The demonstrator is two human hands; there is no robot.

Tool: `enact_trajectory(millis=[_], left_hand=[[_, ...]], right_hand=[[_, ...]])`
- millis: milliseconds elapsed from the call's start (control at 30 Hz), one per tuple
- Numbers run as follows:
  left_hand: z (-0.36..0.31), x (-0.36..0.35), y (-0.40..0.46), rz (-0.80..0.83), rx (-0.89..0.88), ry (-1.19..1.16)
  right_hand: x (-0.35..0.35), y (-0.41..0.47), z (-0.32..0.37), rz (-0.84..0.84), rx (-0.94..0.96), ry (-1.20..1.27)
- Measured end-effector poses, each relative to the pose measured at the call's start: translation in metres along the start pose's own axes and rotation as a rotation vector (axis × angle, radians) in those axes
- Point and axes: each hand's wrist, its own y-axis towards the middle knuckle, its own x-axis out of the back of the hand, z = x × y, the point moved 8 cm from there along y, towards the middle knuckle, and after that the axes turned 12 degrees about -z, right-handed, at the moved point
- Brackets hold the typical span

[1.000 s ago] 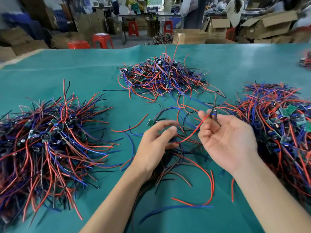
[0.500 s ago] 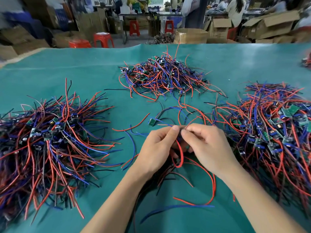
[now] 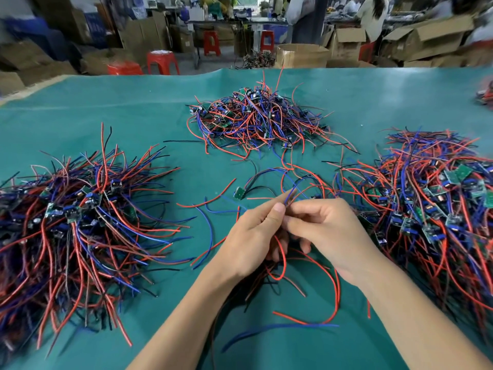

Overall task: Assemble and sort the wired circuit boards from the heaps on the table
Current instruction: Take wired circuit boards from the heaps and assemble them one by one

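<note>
the left hand (image 3: 253,236) and the right hand (image 3: 328,231) meet fingertip to fingertip over the teal cloth-covered tabletop (image 3: 133,113), just on the near side of a small loose green circuit board with black and blue leads (image 3: 239,194) that lies flat on the cloth. each hand's grip is closed in a pinch on a thin bundle of red and blue insulated wires (image 3: 289,197): the left thumb and forefinger clamp it from the left, the right forefinger and thumb from the right, with the wire ends poking up and away from the fingers. a red wire loop (image 3: 280,260) hangs down from between the palms, and more red, black and blue strands trail across the cloth beneath the wrists. beyond the loose board sits the far heap of tangled red and blue wired boards (image 3: 256,121). to the left of the loose board spreads the left heap of red, blue and black wired boards (image 3: 74,217), its leads fanned out toward the centre. to the right of the loose board lies the right heap of wired green boards (image 3: 437,204), close beside the right forearm. past the tabletop's far edge stand red plastic stools (image 3: 162,62) and open brown cardboard boxes (image 3: 346,44).
</note>
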Motion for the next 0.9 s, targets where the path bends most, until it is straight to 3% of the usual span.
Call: enact_trajectory(millis=[67, 300, 667, 800, 900], left_hand=[[-0.002, -0.001, -0.001, 0.001, -0.007, -0.018], [-0.003, 0.005, 0.001, -0.061, -0.013, 0.052], [-0.004, 0.003, -0.001, -0.067, 0.021, 0.066], [-0.005, 0.003, -0.001, -0.056, 0.039, 0.069], [-0.006, 0.002, -0.002, -0.039, 0.040, 0.072]], right_hand=[[-0.001, 0.000, -0.001, 0.001, -0.029, 0.054], [0.021, 0.007, -0.008, -0.278, -0.143, 0.221], [0.024, 0.005, -0.005, -0.302, -0.040, -0.019], [0.028, 0.006, -0.007, -0.380, -0.006, -0.064], [0.049, 0.010, -0.008, -0.542, 0.017, -0.095]])
